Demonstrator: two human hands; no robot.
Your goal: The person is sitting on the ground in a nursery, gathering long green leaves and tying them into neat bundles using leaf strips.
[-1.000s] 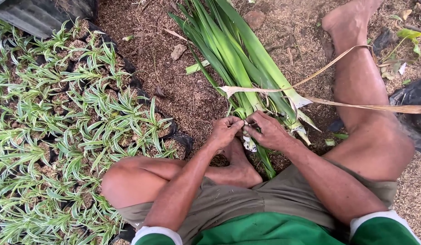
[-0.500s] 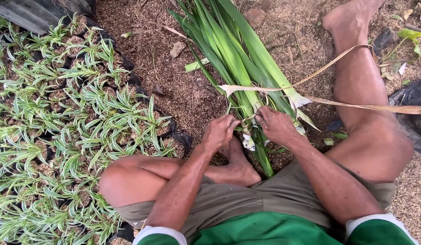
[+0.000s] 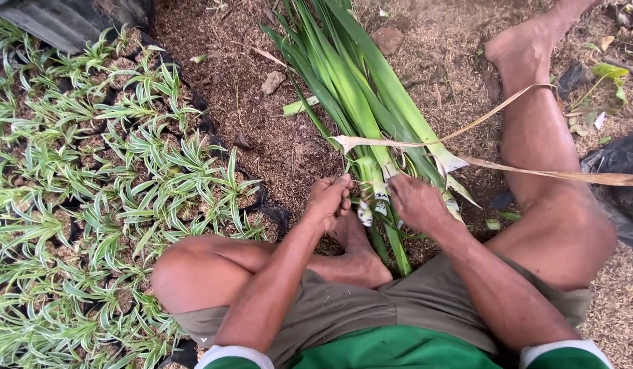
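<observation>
A bundle of long green leaves (image 3: 350,89) lies on the ground in front of me, its pale bases near my hands. My left hand (image 3: 328,198) pinches something thin at the left side of the bundle's base. On the right side my right hand (image 3: 413,199) grips the base. Between the two hands a thin dry strip crosses the stalks. A long dried brown leaf strip (image 3: 535,171) runs from the bundle to the right across my right leg (image 3: 555,198). My left foot (image 3: 357,253) rests under the bundle's end.
Many small striped green-and-white plants in black bags (image 3: 91,198) fill the left side. Brown husk-covered ground (image 3: 275,137) holds a few stones (image 3: 271,82). A black plastic bag (image 3: 617,164) lies at the right edge. A dark sheet (image 3: 64,20) sits top left.
My hands have drawn slightly apart across the bundle's base, the left going left and the right staying on the stalks. The view has shifted a little downward.
</observation>
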